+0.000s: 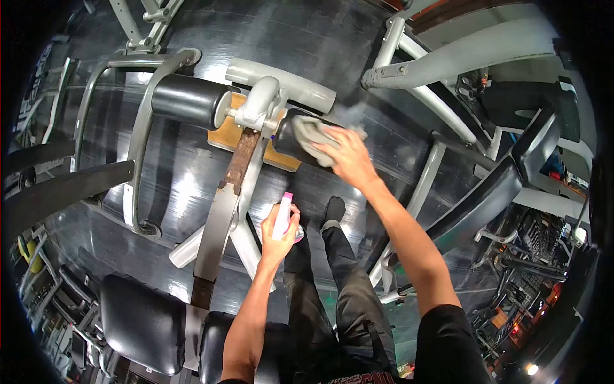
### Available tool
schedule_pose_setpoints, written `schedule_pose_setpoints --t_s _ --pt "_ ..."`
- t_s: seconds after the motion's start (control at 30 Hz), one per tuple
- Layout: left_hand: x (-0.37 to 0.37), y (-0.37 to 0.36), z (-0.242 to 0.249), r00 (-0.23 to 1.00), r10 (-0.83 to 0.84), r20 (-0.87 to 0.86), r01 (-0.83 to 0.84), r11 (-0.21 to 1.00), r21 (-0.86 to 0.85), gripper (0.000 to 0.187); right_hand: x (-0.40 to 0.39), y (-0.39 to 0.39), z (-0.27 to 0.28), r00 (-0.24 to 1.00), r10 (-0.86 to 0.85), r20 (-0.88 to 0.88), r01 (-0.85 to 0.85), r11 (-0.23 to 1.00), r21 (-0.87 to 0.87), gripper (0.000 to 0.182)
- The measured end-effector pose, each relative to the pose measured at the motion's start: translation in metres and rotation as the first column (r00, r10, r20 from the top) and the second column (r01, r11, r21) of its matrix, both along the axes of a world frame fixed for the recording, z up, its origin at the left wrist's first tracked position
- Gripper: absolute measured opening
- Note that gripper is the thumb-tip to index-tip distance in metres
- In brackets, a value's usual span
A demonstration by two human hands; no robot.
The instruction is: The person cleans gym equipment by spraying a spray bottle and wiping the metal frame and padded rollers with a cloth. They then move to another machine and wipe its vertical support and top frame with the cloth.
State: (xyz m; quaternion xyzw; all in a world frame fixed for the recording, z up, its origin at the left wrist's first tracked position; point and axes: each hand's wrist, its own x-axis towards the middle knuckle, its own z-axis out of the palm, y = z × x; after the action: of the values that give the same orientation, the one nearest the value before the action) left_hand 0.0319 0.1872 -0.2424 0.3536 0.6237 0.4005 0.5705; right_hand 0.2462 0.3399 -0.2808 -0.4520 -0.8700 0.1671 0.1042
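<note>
My right hand (pixel 348 157) presses a greyish cloth (pixel 309 136) onto the right black foam roller (pixel 285 136) of a gym machine. The cloth covers much of that roller's top. Lower down, my left hand (pixel 279 229) is wrapped round a spray bottle with a pink and white top (pixel 283 216); most of the bottle's body is hidden by the hand. On the other side of the grey metal bracket (pixel 258 105) sits the matching left black roller (pixel 192 102). A worn steel beam (pixel 220 217) runs from the bracket back toward me.
Black padded seats (pixel 142 323) lie at the lower left. Curved metal rails (pixel 144 121) stand to the left, and a machine with a black backrest (pixel 486 198) is on the right. A wooden board (pixel 225 136) lies under the rollers. My feet are on the dark floor (pixel 179 192).
</note>
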Motion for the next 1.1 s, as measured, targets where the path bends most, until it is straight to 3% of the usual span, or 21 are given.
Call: schedule_pose_setpoints --t_s 0.07,0.13,0.2,0.27,0.33,0.47,0.53,0.6,0.63,0.67,0.73,0.8,0.87,0.97,1.1 --pt "0.0 0.001 0.001 1.0 0.017 0.021 -0.017 0.999 0.027 0.01 0.043 -0.023 0.004 0.999 -0.019 0.045 0.017 0.999 0.039 0.069" --pt "-0.003 -0.003 -0.006 1.0 -0.006 -0.024 0.008 0.996 0.086 0.006 0.08 -0.044 0.007 0.945 -0.32 -0.067 0.286 0.909 -0.303 0.066" --pt "-0.002 -0.001 -0.001 0.999 0.013 0.047 -0.015 0.998 0.061 0.007 0.123 -0.055 -0.021 0.883 -0.45 -0.132 0.409 0.877 -0.254 0.049" --pt "-0.002 -0.002 -0.007 1.0 -0.015 -0.017 0.017 0.995 0.098 0.008 0.127 -0.046 -0.027 0.627 -0.732 -0.266 0.612 0.674 -0.413 0.029" --pt "-0.002 -0.001 -0.006 1.0 -0.014 -0.026 0.017 0.994 0.107 0.008 0.118 -0.021 -0.032 0.465 -0.84 -0.28 0.676 0.541 -0.501 0.032" --pt "-0.002 -0.001 -0.006 1.0 -0.02 -0.019 0.021 0.997 0.068 0.008 0.056 0.036 -0.039 0.454 -0.855 -0.251 0.622 0.505 -0.598 0.045" --pt "-0.002 -0.002 -0.009 1.0 -0.004 -0.002 0.005 0.996 0.084 0.007 0.029 0.048 -0.061 0.626 -0.757 -0.188 0.59 0.618 -0.52 0.04" --pt "-0.002 -0.002 -0.009 1.0 0.0 -0.003 0.0 0.997 0.082 0.007 0.016 0.042 -0.047 0.695 -0.716 -0.072 0.643 0.663 -0.383 0.034" --pt "-0.002 -0.003 -0.009 1.0 0.008 -0.002 -0.008 0.997 0.082 0.007 0.013 0.036 -0.044 0.677 -0.718 -0.161 0.656 0.689 -0.308 0.029" --pt "0.001 -0.002 -0.008 1.0 0.008 0.007 -0.008 0.996 0.085 0.007 0.016 0.014 -0.034 0.818 -0.549 -0.171 0.548 0.834 -0.06 0.039" --pt "0.0 -0.003 -0.008 1.0 0.003 -0.012 -0.002 0.995 0.101 0.006 0.012 -0.011 -0.007 0.909 -0.415 -0.034 0.417 0.908 0.041 0.057" --pt "0.0 -0.003 -0.006 1.0 -0.004 -0.001 0.004 0.997 0.078 0.006 0.01 -0.035 -0.004 0.938 -0.346 -0.004 0.343 0.929 0.136 0.067" --pt "0.0 -0.002 -0.004 1.0 0.004 -0.014 -0.003 0.996 0.088 0.006 0.008 -0.043 -0.007 0.947 -0.32 0.026 0.315 0.941 0.12 0.073" --pt "-0.001 -0.001 -0.007 0.997 0.006 -0.071 0.007 0.986 0.169 0.006 -0.006 -0.042 -0.014 0.922 -0.373 -0.106 0.382 0.92 0.09 0.073" --pt "0.001 -0.003 -0.002 1.0 -0.023 -0.004 0.023 0.998 0.055 0.007 -0.062 -0.019 -0.003 0.905 -0.372 -0.205 0.386 0.922 0.033 0.063"
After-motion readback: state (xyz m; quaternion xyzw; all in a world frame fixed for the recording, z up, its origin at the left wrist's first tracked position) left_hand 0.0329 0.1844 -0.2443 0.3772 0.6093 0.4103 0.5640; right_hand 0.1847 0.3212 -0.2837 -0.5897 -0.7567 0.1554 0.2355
